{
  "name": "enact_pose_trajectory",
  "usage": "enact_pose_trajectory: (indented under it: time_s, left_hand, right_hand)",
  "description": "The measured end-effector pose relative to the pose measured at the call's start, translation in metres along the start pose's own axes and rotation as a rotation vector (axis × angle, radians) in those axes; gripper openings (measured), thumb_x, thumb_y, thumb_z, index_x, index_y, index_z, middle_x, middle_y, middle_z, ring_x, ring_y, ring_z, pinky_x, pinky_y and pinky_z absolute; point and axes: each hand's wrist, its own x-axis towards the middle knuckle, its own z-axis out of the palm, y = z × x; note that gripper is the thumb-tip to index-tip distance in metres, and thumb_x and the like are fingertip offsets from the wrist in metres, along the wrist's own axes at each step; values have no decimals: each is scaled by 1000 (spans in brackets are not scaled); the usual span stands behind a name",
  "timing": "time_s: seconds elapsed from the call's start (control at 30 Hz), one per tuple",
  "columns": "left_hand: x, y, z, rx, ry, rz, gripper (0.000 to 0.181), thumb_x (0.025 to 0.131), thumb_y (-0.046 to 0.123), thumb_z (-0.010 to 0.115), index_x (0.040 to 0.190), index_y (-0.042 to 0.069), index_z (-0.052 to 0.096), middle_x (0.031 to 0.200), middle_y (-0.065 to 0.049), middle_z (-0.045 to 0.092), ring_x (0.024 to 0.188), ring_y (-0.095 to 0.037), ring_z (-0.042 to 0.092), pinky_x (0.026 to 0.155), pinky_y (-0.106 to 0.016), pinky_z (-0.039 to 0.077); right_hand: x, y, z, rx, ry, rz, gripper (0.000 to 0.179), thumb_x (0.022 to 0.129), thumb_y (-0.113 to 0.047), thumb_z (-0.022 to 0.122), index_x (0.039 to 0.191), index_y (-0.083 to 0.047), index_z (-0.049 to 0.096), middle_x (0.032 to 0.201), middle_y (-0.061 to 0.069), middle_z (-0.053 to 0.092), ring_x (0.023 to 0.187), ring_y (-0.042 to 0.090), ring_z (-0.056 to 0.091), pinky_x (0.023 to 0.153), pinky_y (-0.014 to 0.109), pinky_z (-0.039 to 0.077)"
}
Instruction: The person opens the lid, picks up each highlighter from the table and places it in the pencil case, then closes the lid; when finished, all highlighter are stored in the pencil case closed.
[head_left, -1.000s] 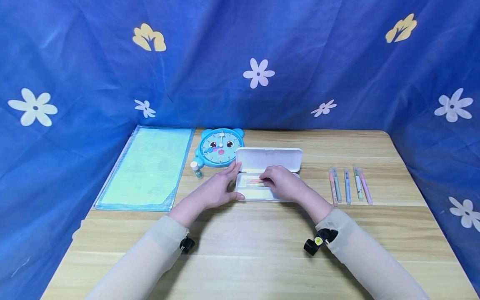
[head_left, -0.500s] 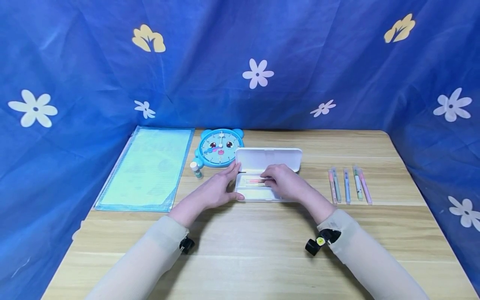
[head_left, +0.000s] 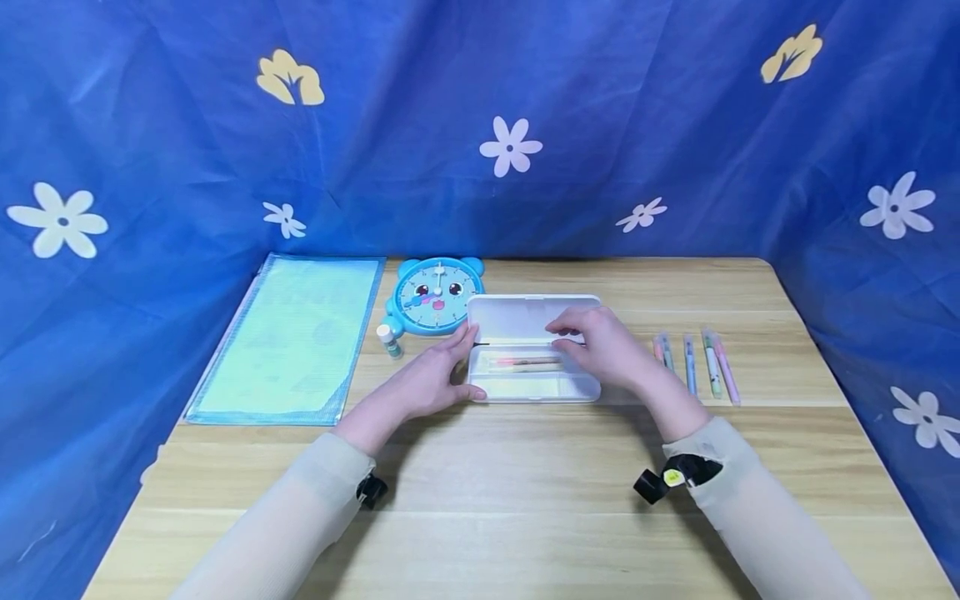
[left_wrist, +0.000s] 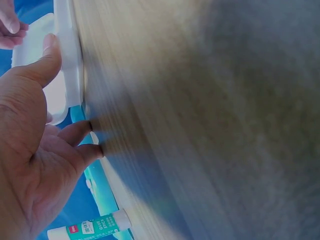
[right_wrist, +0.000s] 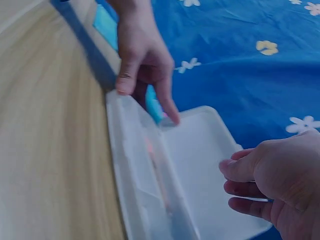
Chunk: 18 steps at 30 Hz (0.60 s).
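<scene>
A shallow oblong pencil case (head_left: 525,388) of smooth white plastic sits mid-tabletop (head_left: 480,500), its hinged lid raised. A slim stick (head_left: 534,361), pinkish at one end, lies in the rear compartment. The left hand (head_left: 431,379) spans the case's left end, thumb and fingers spread wide and touching it without closing round it. The right hand (head_left: 611,348), fingers loosely bent and holding nothing, is over the lid's right part; contact is unclear. Nearby are a round, glossy blue clock (head_left: 437,312), a small cylindrical glue stick (head_left: 390,342) and, farther left, a mesh-textured folder (head_left: 288,342).
</scene>
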Motion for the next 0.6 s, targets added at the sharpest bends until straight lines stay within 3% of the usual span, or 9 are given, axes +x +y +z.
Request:
enact_pose_trajectory:
  time_s: [0.33,0.6]
  left_hand:
    - [0,1,-1,-4,-2,8,111,90,51,82,170,11,15,174,-13,9,154,-41,28,126,-50,26]
    - [0,1,-2,-10,-4,11,111,90,50,82,169,10,15,174,-13,8,154,-41,27,126,-49,26]
  right_hand:
    - [-22,23,-36,18,91,145,22,96,-1,76,118,4,77,112,17,77,98,30,73,91,51,60]
    - [-48,43,-55,5,124,335,24,99,-5,74,120,6,76,113,23,76,100,35,73,91,54,59]
